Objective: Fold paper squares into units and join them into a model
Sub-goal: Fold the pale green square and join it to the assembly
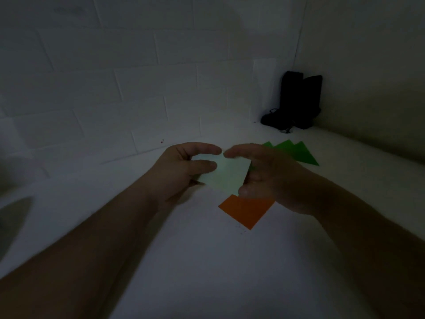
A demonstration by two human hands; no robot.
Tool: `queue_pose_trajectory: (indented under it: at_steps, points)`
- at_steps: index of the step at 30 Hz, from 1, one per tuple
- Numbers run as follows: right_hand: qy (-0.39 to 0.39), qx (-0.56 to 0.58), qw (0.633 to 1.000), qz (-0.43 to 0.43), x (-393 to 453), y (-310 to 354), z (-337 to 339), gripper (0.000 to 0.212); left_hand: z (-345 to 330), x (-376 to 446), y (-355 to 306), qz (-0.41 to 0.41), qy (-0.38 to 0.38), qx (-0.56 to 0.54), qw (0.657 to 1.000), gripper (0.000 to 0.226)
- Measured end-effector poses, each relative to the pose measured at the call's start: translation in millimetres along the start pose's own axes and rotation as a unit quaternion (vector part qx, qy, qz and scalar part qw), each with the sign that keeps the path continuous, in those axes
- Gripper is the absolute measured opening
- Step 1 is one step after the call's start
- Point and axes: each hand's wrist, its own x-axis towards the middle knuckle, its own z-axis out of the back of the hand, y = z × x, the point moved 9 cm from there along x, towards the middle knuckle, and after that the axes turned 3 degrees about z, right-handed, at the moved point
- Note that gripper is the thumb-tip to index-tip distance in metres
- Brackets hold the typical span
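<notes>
A pale green paper square (226, 174) is held up between both hands above the white surface. My left hand (184, 171) pinches its left edge between thumb and forefinger. My right hand (269, 178) grips its right edge, thumb near the lower corner. An orange paper square (246, 211) lies flat on the surface just below my right hand, partly hidden by it. Several bright green sheets (299, 153) lie fanned out behind my right hand, their near parts hidden.
A black object with a cord (296, 102) stands in the back right corner against the tiled wall (115, 88). The white surface (207, 261) stretches towards me. The scene is dim.
</notes>
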Motion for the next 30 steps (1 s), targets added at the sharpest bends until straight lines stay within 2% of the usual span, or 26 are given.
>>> queue_pose_trajectory:
  at_steps: [2, 4, 6, 12, 16, 19, 21, 24, 27, 30]
  points:
    - [0.007, -0.003, 1.0, -0.008, 0.1, -4.5, -2.5, 0.074, 0.8, -0.8, -0.2, 0.004, -0.007, 0.012, 1.0, 0.024]
    - [-0.015, -0.05, 0.999, 0.001, 1.4, -4.1, 1.1, 0.073, 0.8, -1.2, -0.1, 0.005, -0.012, 0.032, 0.999, 0.024]
    - [-0.027, -0.104, 0.994, 0.015, 1.5, 0.1, 2.5, 0.06, 0.1, -2.6, 1.0, 0.012, -0.008, 0.046, 0.999, 0.024]
    - [-0.081, -0.11, 0.99, 0.014, 0.9, 1.9, 8.6, 0.023, -4.7, -1.5, 3.6, 0.01, 0.027, 0.039, 0.999, 0.028]
    - [-0.13, -0.075, 0.989, -0.016, 1.5, -7.7, 16.5, 0.01, -14.5, -4.0, 2.1, -0.009, 0.079, 0.035, 0.996, 0.044]
    - [-0.165, -0.029, 0.985, -0.034, 1.8, -14.9, 19.3, 0.011, -23.5, -6.2, 1.1, -0.025, 0.117, 0.04, 0.992, 0.058]
    - [-0.198, 0.002, 0.98, -0.036, 1.4, -17.9, 23.4, 0.012, -27.4, -6.5, -0.6, -0.034, 0.121, 0.029, 0.992, 0.051]
    - [-0.218, 0.041, 0.975, -0.027, -0.3, -17.3, 26.5, 0.014, -26.4, -5.0, -0.8, -0.056, 0.095, 0.061, 0.992, 0.03]
    - [-0.221, 0.017, 0.975, -0.011, -1.3, -14.1, 28.3, 0.019, -24.1, -6.3, -3.3, -0.069, 0.062, 0.07, 0.993, 0.024]
    - [-0.221, -0.005, 0.975, 0.003, -1.1, -10.8, 27.5, 0.026, -23.5, -10.4, -13.3, -0.124, 0.017, 0.116, 0.985, 0.012]
